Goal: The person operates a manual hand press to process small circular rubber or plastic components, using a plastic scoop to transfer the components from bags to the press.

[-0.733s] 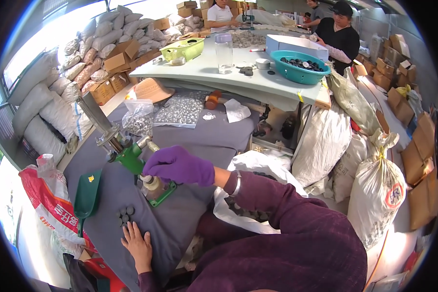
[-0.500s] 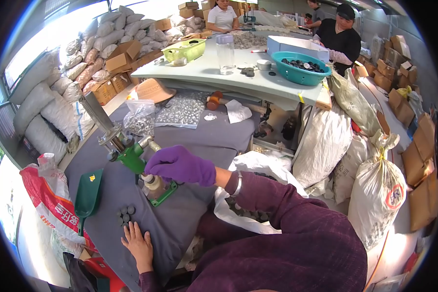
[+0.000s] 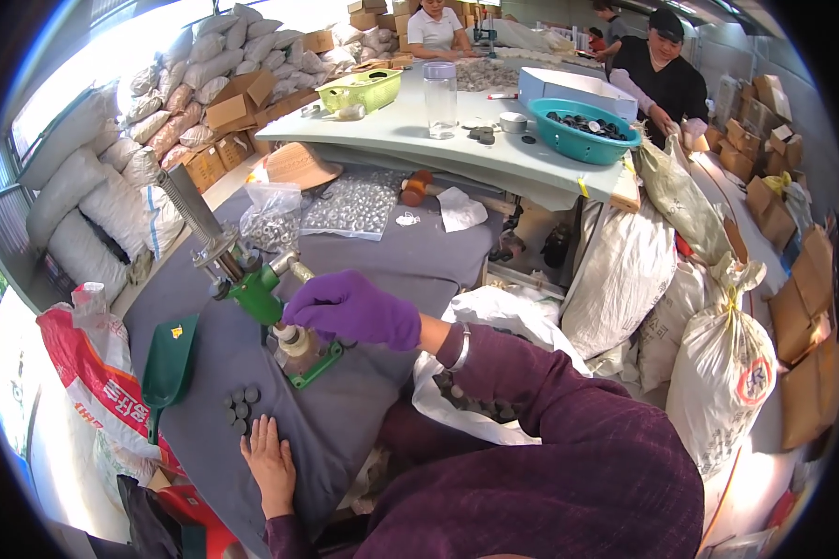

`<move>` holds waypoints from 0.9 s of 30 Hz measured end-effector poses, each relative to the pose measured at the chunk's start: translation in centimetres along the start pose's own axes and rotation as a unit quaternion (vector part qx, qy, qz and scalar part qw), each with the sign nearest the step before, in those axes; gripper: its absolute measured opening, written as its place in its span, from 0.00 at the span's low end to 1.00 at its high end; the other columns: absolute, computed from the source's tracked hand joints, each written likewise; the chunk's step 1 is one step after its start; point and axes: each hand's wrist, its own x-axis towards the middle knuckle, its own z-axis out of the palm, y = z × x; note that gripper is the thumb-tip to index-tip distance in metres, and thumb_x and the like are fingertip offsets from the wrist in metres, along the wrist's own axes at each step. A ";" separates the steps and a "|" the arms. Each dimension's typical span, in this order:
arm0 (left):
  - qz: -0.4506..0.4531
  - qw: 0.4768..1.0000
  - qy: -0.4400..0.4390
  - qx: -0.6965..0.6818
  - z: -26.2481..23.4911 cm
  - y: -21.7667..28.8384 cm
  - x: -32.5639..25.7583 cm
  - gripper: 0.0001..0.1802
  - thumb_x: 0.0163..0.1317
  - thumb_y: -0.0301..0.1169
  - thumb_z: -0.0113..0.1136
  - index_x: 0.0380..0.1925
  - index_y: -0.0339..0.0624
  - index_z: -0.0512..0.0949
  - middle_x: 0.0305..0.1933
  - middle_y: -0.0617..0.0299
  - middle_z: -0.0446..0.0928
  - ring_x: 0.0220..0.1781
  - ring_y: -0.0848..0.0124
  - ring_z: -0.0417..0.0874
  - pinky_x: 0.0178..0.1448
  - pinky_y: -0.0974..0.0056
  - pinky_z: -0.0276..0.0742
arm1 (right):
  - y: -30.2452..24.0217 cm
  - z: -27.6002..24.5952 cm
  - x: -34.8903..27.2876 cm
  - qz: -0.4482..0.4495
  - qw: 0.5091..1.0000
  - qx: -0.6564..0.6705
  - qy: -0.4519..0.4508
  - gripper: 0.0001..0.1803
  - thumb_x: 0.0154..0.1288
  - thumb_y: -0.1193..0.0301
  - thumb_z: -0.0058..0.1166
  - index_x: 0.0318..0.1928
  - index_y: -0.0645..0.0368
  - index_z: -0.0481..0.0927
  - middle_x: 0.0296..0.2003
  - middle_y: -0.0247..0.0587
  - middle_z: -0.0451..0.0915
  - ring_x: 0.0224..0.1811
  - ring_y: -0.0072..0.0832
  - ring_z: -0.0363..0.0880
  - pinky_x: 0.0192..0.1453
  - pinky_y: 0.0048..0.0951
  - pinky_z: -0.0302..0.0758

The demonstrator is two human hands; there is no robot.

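The right hand, gloved in purple, has its grip curled loosely over the base of the green hand press, fingers bent down at the die; whether they pinch a piece cannot be told. Since a moment ago it has barely shifted, so the seating at the die looks unfinished. The bare left hand stays flat and open on the grey surface, just below the small dark discs left of the press.
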 end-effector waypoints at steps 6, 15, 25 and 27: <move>-0.012 0.998 0.049 0.038 0.6 -0.4 -0.1 0.20 0.60 0.27 0.52 0.53 0.36 0.73 0.60 0.51 0.72 0.64 0.52 0.68 0.68 0.46 0.55 | 0.0 0.0 0.0 -0.004 1.000 0.010 -0.003 0.08 0.65 0.73 0.55 0.42 0.61 0.83 0.30 0.29 0.81 0.25 0.12 0.74 0.29 0.18 0.72; -0.038 0.995 0.089 -0.018 -0.3 -0.4 -0.5 0.14 0.50 0.24 0.59 0.40 0.40 0.78 0.46 0.58 0.78 0.49 0.58 0.74 0.54 0.55 0.65 | 0.8 0.2 0.2 0.003 1.000 0.012 -0.023 0.08 0.64 0.74 0.55 0.42 0.62 0.83 0.34 0.31 0.82 0.27 0.13 0.75 0.31 0.19 0.73; -0.135 0.978 0.125 -0.101 1.1 0.1 2.2 0.15 0.45 0.28 0.68 0.36 0.45 0.77 0.37 0.58 0.79 0.42 0.58 0.76 0.46 0.56 0.69 | -1.5 -0.7 2.1 0.021 0.997 -0.066 -0.026 0.09 0.64 0.73 0.52 0.40 0.63 0.83 0.31 0.33 0.81 0.25 0.15 0.75 0.29 0.19 0.73; -0.186 0.943 0.184 -0.206 0.9 1.3 3.5 0.22 0.46 0.26 0.68 0.45 0.43 0.76 0.37 0.55 0.79 0.42 0.58 0.77 0.47 0.56 0.72 | -1.8 -1.5 4.1 0.019 0.997 -0.069 -0.024 0.10 0.65 0.72 0.52 0.40 0.64 0.83 0.30 0.33 0.81 0.24 0.16 0.74 0.28 0.20 0.72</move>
